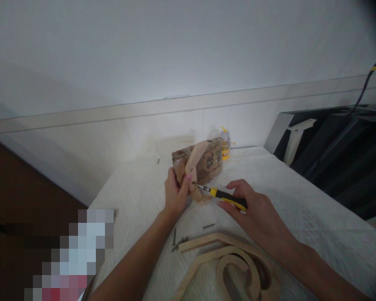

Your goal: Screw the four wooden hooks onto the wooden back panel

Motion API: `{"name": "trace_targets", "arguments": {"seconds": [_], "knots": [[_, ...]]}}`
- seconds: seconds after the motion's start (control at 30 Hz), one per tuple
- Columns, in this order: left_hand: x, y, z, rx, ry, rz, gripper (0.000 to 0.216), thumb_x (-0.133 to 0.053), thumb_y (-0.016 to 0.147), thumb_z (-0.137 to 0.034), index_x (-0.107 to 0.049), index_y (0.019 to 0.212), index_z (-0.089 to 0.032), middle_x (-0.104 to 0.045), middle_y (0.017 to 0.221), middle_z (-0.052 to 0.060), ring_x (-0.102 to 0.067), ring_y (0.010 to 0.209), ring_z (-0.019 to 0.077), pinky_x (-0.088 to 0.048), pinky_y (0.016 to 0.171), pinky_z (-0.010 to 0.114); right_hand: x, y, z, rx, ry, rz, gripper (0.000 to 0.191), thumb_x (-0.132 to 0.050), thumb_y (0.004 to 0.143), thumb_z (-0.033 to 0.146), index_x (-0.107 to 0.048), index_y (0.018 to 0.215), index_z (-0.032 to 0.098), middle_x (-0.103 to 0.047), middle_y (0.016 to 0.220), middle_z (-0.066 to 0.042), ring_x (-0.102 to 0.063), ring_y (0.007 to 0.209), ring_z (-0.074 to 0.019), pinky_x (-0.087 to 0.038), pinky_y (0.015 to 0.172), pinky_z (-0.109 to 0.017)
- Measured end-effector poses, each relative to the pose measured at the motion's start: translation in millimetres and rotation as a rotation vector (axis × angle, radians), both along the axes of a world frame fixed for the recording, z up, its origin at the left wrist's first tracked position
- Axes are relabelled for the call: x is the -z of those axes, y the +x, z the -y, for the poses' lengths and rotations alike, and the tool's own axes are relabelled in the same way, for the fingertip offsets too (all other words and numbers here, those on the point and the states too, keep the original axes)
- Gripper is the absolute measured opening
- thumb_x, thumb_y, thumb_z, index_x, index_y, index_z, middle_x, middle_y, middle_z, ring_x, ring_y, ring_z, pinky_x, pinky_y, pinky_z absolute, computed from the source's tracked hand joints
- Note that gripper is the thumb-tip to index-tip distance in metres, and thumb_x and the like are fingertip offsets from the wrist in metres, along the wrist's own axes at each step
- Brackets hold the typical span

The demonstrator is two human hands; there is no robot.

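My left hand point(177, 190) grips a pale wooden hook-shaped piece point(196, 158), its thumb near the lower end. Behind that piece stands a brown printed box point(210, 161), wrapped in what looks like clear plastic. In my right hand point(250, 202) is a yellow and black screwdriver point(228, 198), held by the handle with the fingers around its end. The screwdriver's tip meets the wooden piece at a dark spot beside my left thumb. A second dark spot shows a little higher on the wood. The piece's curved lower part rests near the cloth.
More curved wooden pieces point(235, 253) lie on the white cloth point(138, 200) in front. Loose screws point(209, 226) are scattered beside them, and one small screw point(158, 161) lies near the wall. A yellow-labelled plastic bottle point(226, 146) stands behind the box. Dark panels point(335, 154) lean at right.
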State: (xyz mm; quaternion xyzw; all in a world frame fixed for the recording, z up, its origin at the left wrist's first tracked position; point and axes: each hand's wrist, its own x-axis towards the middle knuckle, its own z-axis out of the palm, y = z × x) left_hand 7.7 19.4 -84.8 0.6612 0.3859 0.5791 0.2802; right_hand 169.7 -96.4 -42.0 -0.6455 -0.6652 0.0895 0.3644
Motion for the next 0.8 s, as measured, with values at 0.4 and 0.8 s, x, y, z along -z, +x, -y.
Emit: {"name": "trace_targets", "arguments": {"seconds": [0.4,0.8], "knots": [[0.0,-1.2,-0.5,-0.018,0.007,-0.007,0.027,-0.052,0.083,-0.044,-0.046,0.085,-0.019,-0.048,0.070,-0.002,-0.045,0.064,0.0119,-0.036,0.060,0.024,7.5,-4.3,-0.7,0.006,-0.128,0.141,0.013,-0.045,0.090,0.032,-0.050,0.093,0.021,-0.071,0.082,-0.003,-0.069,0.074,-0.0246,-0.048,0.061,-0.033],[1.7,-0.8,-1.1,-0.006,0.017,-0.029,0.029,-0.053,0.083,-0.046,-0.046,0.087,-0.019,-0.051,0.075,-0.001,-0.047,0.067,0.0124,-0.036,0.060,0.025,5.0,-2.7,0.2,0.100,-0.053,0.408,0.017,-0.042,0.091,0.034,-0.054,0.092,0.022,-0.071,0.088,-0.004,-0.070,0.070,-0.0263,-0.047,0.053,-0.033]]}}
